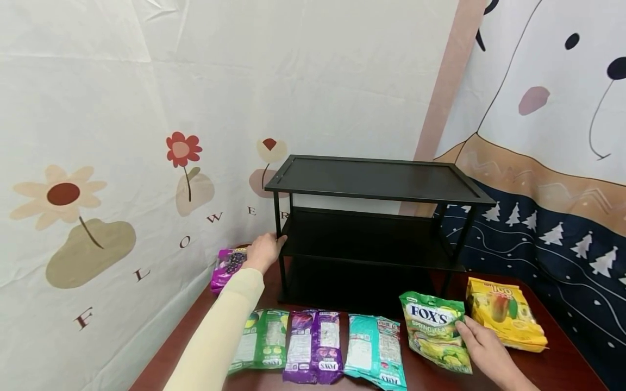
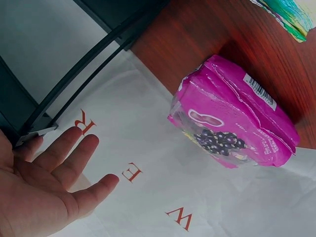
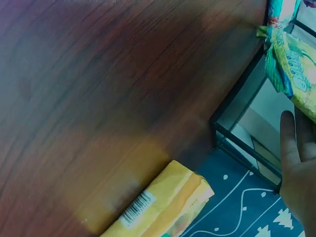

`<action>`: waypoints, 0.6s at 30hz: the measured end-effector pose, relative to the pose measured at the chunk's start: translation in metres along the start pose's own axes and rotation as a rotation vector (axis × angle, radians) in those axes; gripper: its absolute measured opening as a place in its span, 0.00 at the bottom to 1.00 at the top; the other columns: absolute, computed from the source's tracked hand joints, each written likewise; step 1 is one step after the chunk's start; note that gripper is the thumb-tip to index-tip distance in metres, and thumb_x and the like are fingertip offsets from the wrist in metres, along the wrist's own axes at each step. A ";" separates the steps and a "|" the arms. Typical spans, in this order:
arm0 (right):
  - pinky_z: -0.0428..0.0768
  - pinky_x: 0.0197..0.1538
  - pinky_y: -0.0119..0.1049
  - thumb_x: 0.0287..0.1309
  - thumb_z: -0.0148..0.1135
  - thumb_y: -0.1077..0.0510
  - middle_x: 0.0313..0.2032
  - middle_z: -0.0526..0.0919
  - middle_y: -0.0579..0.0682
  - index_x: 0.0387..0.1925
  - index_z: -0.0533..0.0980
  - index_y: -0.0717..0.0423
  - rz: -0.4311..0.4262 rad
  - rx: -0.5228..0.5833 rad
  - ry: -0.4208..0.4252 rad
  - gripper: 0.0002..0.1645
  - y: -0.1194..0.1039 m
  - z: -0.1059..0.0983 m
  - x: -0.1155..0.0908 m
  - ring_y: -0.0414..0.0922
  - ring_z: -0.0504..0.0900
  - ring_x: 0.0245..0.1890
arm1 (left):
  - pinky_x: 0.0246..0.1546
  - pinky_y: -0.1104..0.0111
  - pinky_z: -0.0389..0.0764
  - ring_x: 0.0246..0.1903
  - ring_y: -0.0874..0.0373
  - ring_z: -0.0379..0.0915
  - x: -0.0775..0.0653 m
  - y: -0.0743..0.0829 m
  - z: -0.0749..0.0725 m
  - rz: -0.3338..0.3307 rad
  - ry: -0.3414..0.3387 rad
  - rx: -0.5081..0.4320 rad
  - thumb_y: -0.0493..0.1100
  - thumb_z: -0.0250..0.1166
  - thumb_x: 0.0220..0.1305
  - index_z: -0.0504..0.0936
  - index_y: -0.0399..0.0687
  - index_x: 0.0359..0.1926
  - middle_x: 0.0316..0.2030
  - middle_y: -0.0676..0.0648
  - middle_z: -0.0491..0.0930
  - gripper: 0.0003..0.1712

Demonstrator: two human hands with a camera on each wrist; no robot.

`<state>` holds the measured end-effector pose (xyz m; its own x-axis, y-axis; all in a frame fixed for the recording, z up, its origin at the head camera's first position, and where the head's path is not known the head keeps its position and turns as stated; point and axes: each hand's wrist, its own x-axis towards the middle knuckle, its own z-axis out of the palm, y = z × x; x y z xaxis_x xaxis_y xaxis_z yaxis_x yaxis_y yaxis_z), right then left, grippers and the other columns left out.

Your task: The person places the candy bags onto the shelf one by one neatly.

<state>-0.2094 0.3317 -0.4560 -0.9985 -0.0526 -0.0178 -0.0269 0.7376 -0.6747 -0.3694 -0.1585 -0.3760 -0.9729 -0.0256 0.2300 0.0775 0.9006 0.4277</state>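
At the left side of the black shelf rack, my left hand pinches the post near the middle tier. Its other fingers stretch loosely away in the left wrist view. My right hand holds a green FOX'S Spring Tea candy bag by its right side, thumb across the front. That bag is raised in front of the rack's right part, and the right wrist view catches part of the yellow-green bag at the edge.
A green bag, a purple bag and a teal bag lie in a row before the rack. A yellow bag lies at right, a magenta bag at left. Printed cloth hangs behind the reddish-brown table.
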 end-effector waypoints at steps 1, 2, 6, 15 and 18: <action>0.77 0.50 0.44 0.78 0.36 0.40 0.52 0.82 0.58 0.66 0.66 0.68 0.024 0.026 -0.009 0.37 0.000 -0.001 0.001 0.47 0.78 0.49 | 0.37 0.43 0.77 0.37 0.39 0.81 0.000 0.000 0.000 -0.001 0.000 -0.001 0.55 0.51 0.77 0.81 0.41 0.36 0.31 0.40 0.82 0.23; 0.76 0.53 0.48 0.78 0.35 0.39 0.54 0.80 0.62 0.67 0.64 0.70 0.036 0.043 -0.015 0.40 0.000 -0.001 0.001 0.52 0.78 0.52 | 0.37 0.43 0.77 0.36 0.39 0.81 0.000 0.000 0.000 -0.002 0.000 -0.003 0.55 0.51 0.77 0.81 0.42 0.36 0.31 0.40 0.82 0.23; 0.72 0.56 0.55 0.76 0.33 0.35 0.59 0.74 0.68 0.70 0.59 0.73 0.087 0.073 -0.014 0.46 0.001 -0.002 0.004 0.60 0.73 0.57 | 0.37 0.44 0.77 0.36 0.40 0.81 0.000 -0.001 0.001 -0.009 -0.001 -0.009 0.55 0.51 0.77 0.80 0.42 0.35 0.29 0.42 0.82 0.24; 0.77 0.51 0.51 0.68 0.41 0.26 0.56 0.76 0.69 0.69 0.60 0.72 0.168 0.107 0.017 0.54 0.009 0.002 0.008 0.56 0.77 0.52 | 0.40 0.42 0.76 0.38 0.39 0.81 -0.001 0.000 0.000 -0.010 -0.002 -0.016 0.55 0.51 0.77 0.80 0.42 0.36 0.31 0.41 0.82 0.23; 0.79 0.43 0.44 0.65 0.53 0.29 0.49 0.82 0.63 0.64 0.65 0.71 0.195 0.139 0.030 0.51 0.013 0.007 0.009 0.48 0.81 0.44 | 0.39 0.43 0.77 0.37 0.39 0.81 -0.001 0.001 -0.001 -0.006 -0.003 -0.014 0.55 0.51 0.77 0.81 0.42 0.37 0.31 0.41 0.82 0.23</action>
<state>-0.2189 0.3354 -0.4701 -0.9851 0.1034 -0.1377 0.1720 0.6320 -0.7557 -0.3679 -0.1580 -0.3755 -0.9741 -0.0296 0.2243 0.0744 0.8944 0.4410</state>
